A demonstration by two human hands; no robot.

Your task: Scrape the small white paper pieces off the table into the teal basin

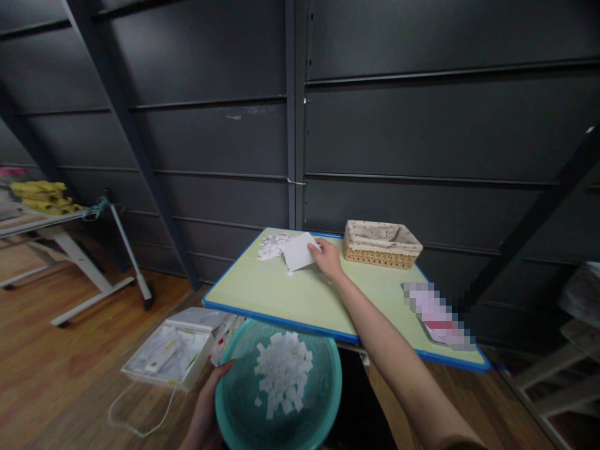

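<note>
Soft light falls on your right hand (328, 259) and on the table (281, 294) around it, which looks bright, with only faint shadows. The card (299, 251) you pinch is pale. Where the light comes from is hard to tell. Beyond your grip, the wall (225, 62) is dim, with thin shiny lines across it. Nearer you, the basin (328, 400) is darker inside, and its white bits (284, 369) run together. Far left of your grip, the yellow pile (44, 196) is fuzzy; far right, the stool (581, 337) is dark and smeary. Big squares (438, 317) blot out something right of your grip. Near the edges, shapes look stretched.
</note>
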